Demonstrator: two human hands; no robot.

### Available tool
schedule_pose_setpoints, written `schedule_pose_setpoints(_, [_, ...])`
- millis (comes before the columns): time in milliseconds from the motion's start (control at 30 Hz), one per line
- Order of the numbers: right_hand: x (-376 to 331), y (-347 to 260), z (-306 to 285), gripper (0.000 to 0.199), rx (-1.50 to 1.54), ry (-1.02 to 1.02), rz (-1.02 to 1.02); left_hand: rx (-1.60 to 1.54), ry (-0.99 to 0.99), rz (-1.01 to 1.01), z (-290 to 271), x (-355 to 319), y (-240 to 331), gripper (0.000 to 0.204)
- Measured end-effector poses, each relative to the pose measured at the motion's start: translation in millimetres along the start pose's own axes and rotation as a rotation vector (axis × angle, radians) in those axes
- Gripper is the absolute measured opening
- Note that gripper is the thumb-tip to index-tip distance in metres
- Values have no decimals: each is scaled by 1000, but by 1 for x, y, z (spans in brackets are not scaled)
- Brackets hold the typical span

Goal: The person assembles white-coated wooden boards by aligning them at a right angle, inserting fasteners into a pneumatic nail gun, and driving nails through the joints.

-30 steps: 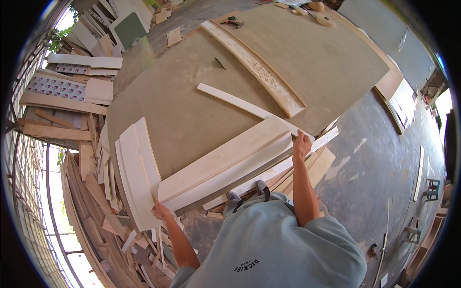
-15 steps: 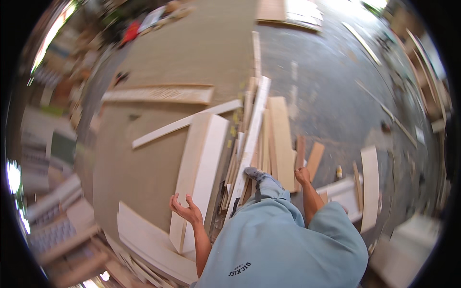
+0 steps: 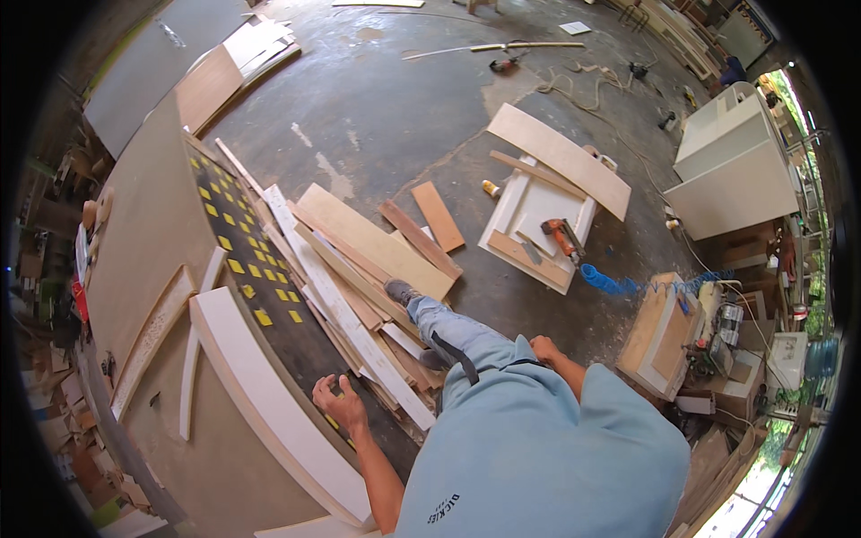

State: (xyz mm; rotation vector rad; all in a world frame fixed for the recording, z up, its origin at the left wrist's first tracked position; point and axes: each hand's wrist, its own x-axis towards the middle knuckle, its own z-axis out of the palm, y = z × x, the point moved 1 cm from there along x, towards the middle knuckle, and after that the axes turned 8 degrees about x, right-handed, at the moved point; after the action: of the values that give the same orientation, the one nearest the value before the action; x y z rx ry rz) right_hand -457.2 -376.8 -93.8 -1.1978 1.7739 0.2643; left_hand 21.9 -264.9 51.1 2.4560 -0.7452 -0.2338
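My left hand point(image 3: 341, 403) is raised beside the lumber pile, fingers loosely curled and thumb apart, holding nothing. It is nearest to a long white-faced board point(image 3: 260, 386) on the tan worktop. Close to my right hip, my right hand point(image 3: 543, 348) is closed, with nothing showing in it; its fingertips are partly hidden. In front of my legs lies a pile of wooden strips, with a white strip point(image 3: 345, 309) and a pale wide board point(image 3: 377, 240) among them. My shoe point(image 3: 404, 291) is over the pile's edge.
To the right, an orange nail gun point(image 3: 560, 238) with a coiled blue air hose point(image 3: 610, 282) rests on a white panel point(image 3: 538, 202). A plywood board point(image 3: 560, 161) lies across that panel. White cabinets point(image 3: 735, 170) stand farther right, and cables point(image 3: 592, 82) trail over the floor.
My view has swung right, bringing the nail gun, blue hose and white cabinets into sight. The lumber pile and tan worktop have shifted left. Both hands remain apart from the boards.
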Motion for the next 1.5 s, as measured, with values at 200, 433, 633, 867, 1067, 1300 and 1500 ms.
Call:
schedule_pose_setpoints(200, [15,47,-59,30,98,142,-24,-61,-239,-164,105,-83,-81,20])
schedule_pose_setpoints(433, [86,71,-134,28,216,224,-43,184,-733,-484,166,-184,-137,28])
schedule_pose_setpoints(633, [202,121,-188,32,171,144,83,185,-686,-693,169,-219,-9,18])
schedule_pose_setpoints(867, [391,132,-208,53,38,141,-123,253,-663,-426,220,-312,61,17])
schedule_pose_setpoints(1067, [478,130,-198,57,51,178,-39,365,-721,-368,210,-377,-9,35])
schedule_pose_setpoints(1300, [487,139,-209,50,63,212,-54,395,-758,-417,217,-366,19,29])
schedule_pose_setpoints(1500, [370,180,-206,25,70,496,-284,233,-757,-135,278,-295,45,23])
